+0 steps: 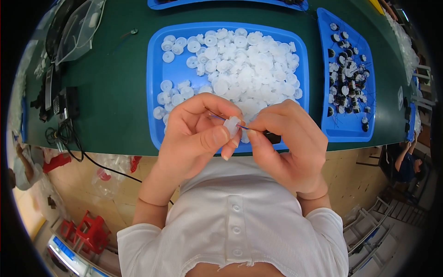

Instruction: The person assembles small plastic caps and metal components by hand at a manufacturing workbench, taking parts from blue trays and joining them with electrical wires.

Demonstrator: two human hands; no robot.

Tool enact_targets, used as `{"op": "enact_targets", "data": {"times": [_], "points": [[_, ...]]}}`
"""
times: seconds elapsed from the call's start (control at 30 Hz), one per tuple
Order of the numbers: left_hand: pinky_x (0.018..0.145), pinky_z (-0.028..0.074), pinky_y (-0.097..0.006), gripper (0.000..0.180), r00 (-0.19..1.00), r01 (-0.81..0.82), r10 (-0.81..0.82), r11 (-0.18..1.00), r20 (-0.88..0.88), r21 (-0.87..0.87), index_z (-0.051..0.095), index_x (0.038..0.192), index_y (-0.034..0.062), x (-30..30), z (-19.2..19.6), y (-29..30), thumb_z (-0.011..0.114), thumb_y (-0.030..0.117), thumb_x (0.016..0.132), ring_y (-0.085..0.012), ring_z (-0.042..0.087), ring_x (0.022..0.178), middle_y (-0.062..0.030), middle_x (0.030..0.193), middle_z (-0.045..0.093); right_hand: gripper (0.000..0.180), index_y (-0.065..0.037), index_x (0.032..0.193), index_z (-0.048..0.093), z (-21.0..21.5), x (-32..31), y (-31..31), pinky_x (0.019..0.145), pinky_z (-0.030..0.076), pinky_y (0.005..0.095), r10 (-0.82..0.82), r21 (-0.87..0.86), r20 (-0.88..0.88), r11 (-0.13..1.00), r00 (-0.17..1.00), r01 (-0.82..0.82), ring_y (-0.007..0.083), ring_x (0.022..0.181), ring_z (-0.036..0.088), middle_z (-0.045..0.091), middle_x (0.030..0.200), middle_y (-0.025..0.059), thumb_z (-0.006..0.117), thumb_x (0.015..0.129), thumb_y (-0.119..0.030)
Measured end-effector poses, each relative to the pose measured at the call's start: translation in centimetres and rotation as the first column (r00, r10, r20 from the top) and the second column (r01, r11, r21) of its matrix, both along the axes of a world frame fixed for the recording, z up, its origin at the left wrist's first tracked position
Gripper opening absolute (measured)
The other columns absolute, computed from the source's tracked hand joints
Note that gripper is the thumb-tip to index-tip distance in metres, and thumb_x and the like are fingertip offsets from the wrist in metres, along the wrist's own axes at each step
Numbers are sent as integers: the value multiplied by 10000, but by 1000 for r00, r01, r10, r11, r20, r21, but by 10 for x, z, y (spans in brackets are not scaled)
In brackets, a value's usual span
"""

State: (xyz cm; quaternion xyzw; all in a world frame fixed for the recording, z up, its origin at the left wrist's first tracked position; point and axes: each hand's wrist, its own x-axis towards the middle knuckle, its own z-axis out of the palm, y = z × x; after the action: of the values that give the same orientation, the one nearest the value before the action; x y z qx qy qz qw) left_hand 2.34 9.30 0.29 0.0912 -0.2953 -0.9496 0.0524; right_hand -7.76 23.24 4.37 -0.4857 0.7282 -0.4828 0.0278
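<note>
My left hand (pixel 191 134) pinches a small translucent white plastic part (pixel 231 126) between thumb and fingers. Thin dark blue and reddish wires (pixel 244 128) pass through or along that part; which of the two I cannot tell. Close by on the right, my right hand (pixel 293 138) has thumb and forefinger closed on the wires. Under its fingers shows a small black part (pixel 272 137), mostly hidden. Both hands are above the near edge of a blue tray (pixel 173 69), which holds a heap of round white plastic parts (pixel 258 60).
To the right, another blue tray (pixel 355 131) carries several black-and-white wired components (pixel 346 78). A third blue tray (pixel 221 3) lies at the far edge. On the green table's left are a clear plastic bin (pixel 80 32), a black device (pixel 67 101) and a dangling cable (pixel 106 165).
</note>
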Motion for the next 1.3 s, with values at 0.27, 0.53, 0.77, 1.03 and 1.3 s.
{"op": "enact_targets", "data": {"times": [0.27, 0.53, 0.77, 1.03, 1.3], "points": [[514, 417, -243, 273, 997, 63, -66, 992, 24, 111, 547, 1029, -51, 3, -6, -3, 645, 108, 829, -155, 537, 617, -117, 797, 603, 207, 19, 774, 574, 1, -2, -3, 494, 434, 297, 34, -4, -16, 999, 999, -34, 239, 581, 534, 545, 688, 103, 654, 592, 77], [492, 411, -242, 238, 993, 109, -114, 978, 23, 175, 557, 1028, -59, 1, -8, -5, 612, 89, 849, -160, 545, 623, -130, 808, 614, 197, -13, 713, 584, -1, -7, -3, 462, 378, 268, 33, -2, -99, 999, 995, -33, 187, 556, 506, 542, 663, 73, 648, 553, 82], [493, 415, -244, 216, 990, 122, -132, 975, 40, 185, 563, 1023, -64, 0, -9, -5, 600, 47, 841, -162, 539, 620, -133, 811, 615, 204, -23, 719, 586, 2, -6, -2, 460, 383, 277, 5, 57, -156, 998, 988, 4, 197, 545, 501, 517, 643, 72, 662, 553, 69], [510, 422, -240, 234, 995, 48, -61, 986, 81, 161, 569, 1016, -56, 0, -9, -4, 634, 40, 813, -149, 534, 615, -110, 820, 611, 188, -13, 750, 577, -2, 3, -6, 460, 390, 268, -44, 35, -177, 998, 983, 51, 183, 544, 509, 532, 655, 68, 663, 604, 69], [583, 454, -246, 317, 1000, -4, 5, 986, -3, 168, 578, 998, -37, 1, -9, 0, 711, -20, 710, -140, 554, 652, -128, 997, 564, 152, 2, 788, 578, -6, 9, -8, 482, 406, 246, -36, -8, 88, 999, 995, 37, 159, 581, 533, 582, 708, 78, 646, 674, 77]]}}
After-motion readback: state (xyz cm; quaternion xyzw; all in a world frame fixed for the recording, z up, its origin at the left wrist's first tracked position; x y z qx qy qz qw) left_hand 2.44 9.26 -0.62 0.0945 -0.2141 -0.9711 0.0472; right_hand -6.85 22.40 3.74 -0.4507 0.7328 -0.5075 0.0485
